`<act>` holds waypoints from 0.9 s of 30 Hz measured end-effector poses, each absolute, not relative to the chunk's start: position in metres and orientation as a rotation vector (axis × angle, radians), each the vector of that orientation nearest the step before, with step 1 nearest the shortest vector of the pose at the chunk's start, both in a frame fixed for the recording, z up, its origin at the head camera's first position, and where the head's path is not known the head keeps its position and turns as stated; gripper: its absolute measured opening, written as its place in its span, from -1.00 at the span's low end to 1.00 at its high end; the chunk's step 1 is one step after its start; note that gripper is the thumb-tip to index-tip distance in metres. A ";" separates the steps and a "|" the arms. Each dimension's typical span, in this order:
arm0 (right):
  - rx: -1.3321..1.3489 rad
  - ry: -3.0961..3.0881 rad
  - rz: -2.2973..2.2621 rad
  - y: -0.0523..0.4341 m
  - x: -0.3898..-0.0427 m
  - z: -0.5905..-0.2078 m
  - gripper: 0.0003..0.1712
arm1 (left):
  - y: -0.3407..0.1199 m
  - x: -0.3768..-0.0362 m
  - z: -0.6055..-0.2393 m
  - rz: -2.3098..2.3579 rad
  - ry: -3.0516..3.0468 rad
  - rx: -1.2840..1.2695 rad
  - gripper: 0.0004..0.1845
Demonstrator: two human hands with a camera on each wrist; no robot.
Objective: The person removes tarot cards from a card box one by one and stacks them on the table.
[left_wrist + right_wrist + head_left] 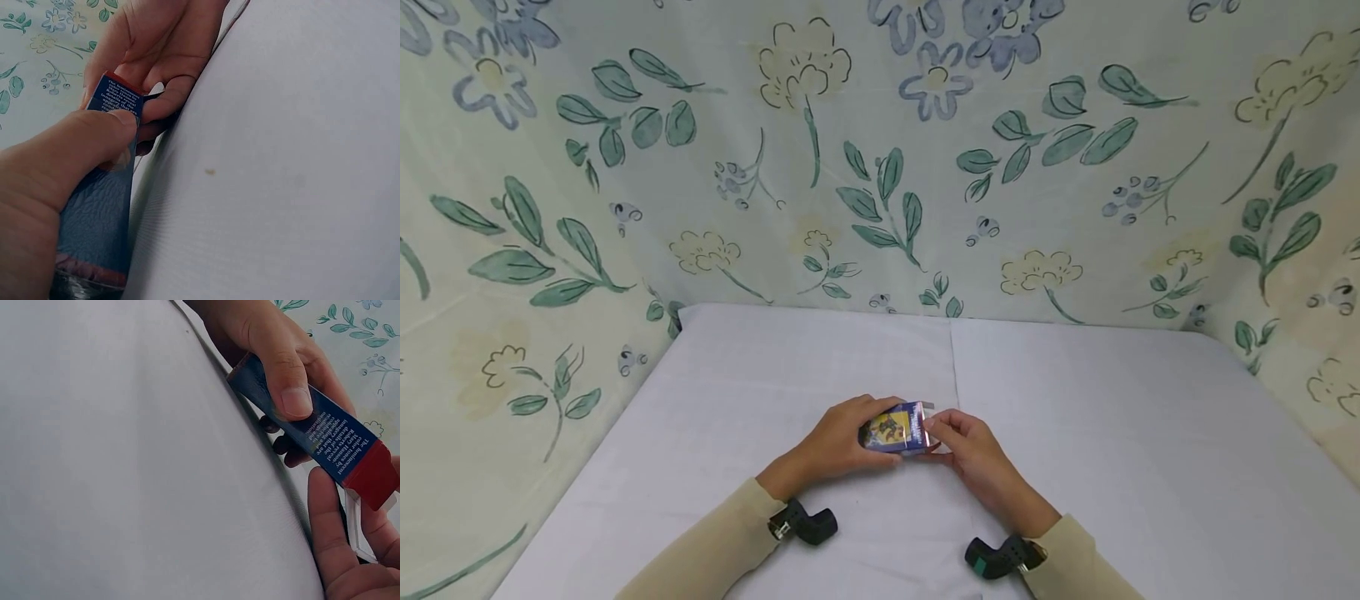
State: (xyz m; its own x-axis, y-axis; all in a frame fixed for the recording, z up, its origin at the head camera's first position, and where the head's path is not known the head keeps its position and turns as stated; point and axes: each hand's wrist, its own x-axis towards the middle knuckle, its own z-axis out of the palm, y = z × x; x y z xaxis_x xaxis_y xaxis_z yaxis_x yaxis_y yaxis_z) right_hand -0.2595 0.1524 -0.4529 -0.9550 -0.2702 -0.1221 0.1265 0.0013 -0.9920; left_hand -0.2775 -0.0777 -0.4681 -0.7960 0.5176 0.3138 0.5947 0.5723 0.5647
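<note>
A small blue card box (892,428) with a yellow picture panel lies held above the white table. My left hand (838,437) grips its left end and sides, the thumb along one narrow face printed with white text. At the box's right end, my right hand (976,457) has its thumb and fingertips on the opened end. The right wrist view shows a red end flap (373,478) folded out and a white inner edge (354,519) beside the right fingers. What is inside the box is hidden.
A white cloth covers the table (1112,442), with a crease running back from near the hands. Floral fabric (880,167) hangs behind and at both sides. Each wrist wears a black camera mount (808,523). A small brownish speck (210,171) marks the cloth.
</note>
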 end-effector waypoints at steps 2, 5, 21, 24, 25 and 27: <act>-0.162 2.002 -2.037 0.152 -0.260 -0.453 -0.64 | -0.078 -0.278 -0.468 -1.019 -2.688 -0.952 -0.17; -0.160 1.994 -2.051 0.152 -0.260 -0.455 -0.67 | -0.077 -0.279 -0.469 -1.000 -2.696 -0.949 -0.18; -0.108 1.896 -2.130 0.156 -0.260 -0.455 -0.56 | -0.077 -0.277 -0.470 -0.989 -2.726 -0.913 -0.18; -0.141 1.897 -2.116 0.158 -0.261 -0.456 -0.53 | -0.077 -0.277 -0.470 -0.988 -2.726 -0.909 -0.18; -0.172 1.899 -2.106 0.158 -0.261 -0.456 -0.54 | -0.077 -0.276 -0.469 -0.991 -2.725 -0.909 -0.19; -0.239 1.891 -2.085 0.159 -0.261 -0.457 -0.60 | -0.077 -0.275 -0.469 -0.995 -2.727 -0.904 -0.19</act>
State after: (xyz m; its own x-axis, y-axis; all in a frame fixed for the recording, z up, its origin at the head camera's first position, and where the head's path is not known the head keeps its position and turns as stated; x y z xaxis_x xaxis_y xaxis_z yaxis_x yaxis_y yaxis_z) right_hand -0.2607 0.1586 -0.4571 -0.9363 -0.3404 -0.0868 0.1195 -0.0763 -0.9899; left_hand -0.2754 -0.0774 -0.4694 -0.8185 0.4989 0.2849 0.5651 0.6098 0.5556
